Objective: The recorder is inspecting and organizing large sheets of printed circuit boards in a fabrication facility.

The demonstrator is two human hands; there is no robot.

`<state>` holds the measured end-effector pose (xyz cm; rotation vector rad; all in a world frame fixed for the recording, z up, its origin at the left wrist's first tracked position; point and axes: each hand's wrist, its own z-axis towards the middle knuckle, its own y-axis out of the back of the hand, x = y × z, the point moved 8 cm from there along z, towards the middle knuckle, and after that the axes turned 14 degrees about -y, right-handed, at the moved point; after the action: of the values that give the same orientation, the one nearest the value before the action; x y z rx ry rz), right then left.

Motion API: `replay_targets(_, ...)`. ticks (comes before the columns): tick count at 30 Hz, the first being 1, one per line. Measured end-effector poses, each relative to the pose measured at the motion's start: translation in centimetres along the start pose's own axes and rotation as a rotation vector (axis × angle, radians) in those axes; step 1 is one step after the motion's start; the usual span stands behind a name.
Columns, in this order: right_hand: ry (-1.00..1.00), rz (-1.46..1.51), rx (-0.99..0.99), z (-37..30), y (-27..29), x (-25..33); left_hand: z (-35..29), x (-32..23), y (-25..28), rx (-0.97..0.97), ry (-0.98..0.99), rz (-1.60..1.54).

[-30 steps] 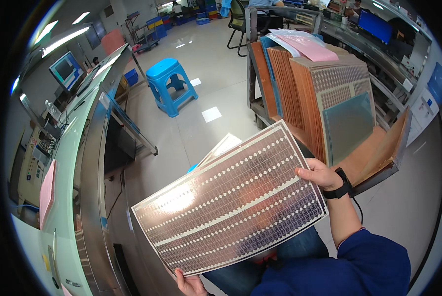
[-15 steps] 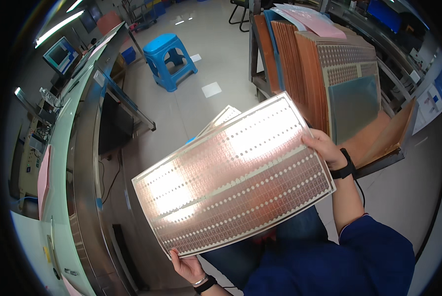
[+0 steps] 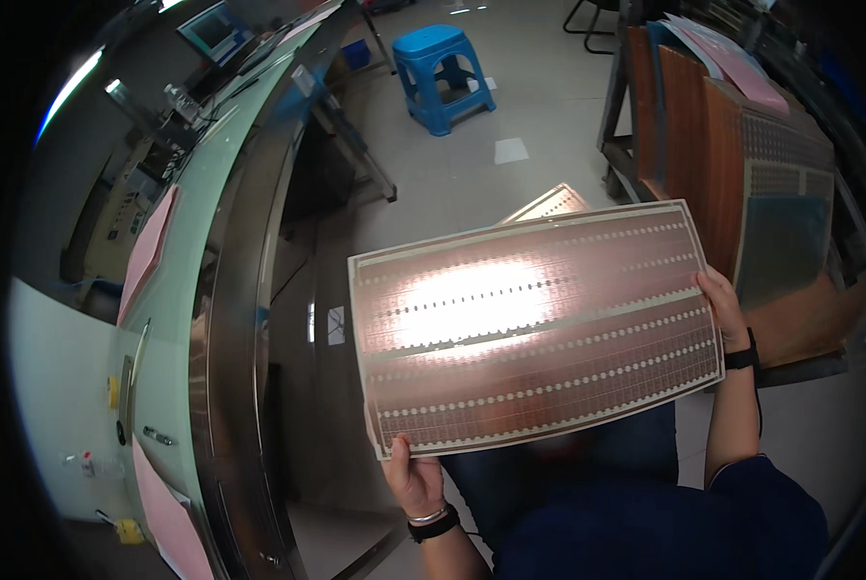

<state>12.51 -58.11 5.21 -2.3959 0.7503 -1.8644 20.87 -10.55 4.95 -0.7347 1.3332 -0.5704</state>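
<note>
A large copper-coloured circuit board panel (image 3: pixel 549 387), patterned with rows of small pale dots, is held up in front of me, slightly tilted. My left hand (image 3: pixel 415 480) grips its lower left corner, thumb on the face. At the right edge my right hand (image 3: pixel 728 304) pinches it, thumb on top and the other fingers behind. Bright glare covers part of the face. Behind the panel's top edge pokes the corner of a second, similar panel (image 3: pixel 557 201); the rest of it is hidden.
On the left runs a long green-topped workbench (image 3: pixel 222 184) with pink sheets (image 3: pixel 149 253), a monitor (image 3: pixel 217 37) and pens. A blue stool (image 3: pixel 440 82) stands ahead on the floor. To the right a rack holds a stack of upright copper panels (image 3: pixel 689 126) with papers on top.
My view has turned left, so the bench fills more of it. The panel is now closer to level, still in both hands.
</note>
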Motion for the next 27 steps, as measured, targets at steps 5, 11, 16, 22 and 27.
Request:
replay_targets(5, 0.003, 0.032, -0.085, -0.6, 0.1, -0.2, -0.2, -0.4, -1.4, 0.06, -0.034, 0.019)
replay_targets(11, -0.088, 0.097, -0.099, -1.2, 4.0, -3.0, 0.6, 0.1, -1.5, 0.026, -0.016, 0.045)
replay_targets(16, 0.156, 0.368, -0.096, -1.7, 5.5, -0.4, 2.4, 0.2, -1.1, -0.072, 0.018, -0.01)
replay_targets(22, 0.551, 0.553, -0.021, -7.7, 7.1, 9.2, 3.3, -0.3, 5.7, -0.11, -0.068, 0.49)
replay_targets(27, 0.899, 0.231, -0.616, -10.7, 6.1, 12.3, 2.8, 1.8, 8.1, -0.152, 0.044, 0.77)
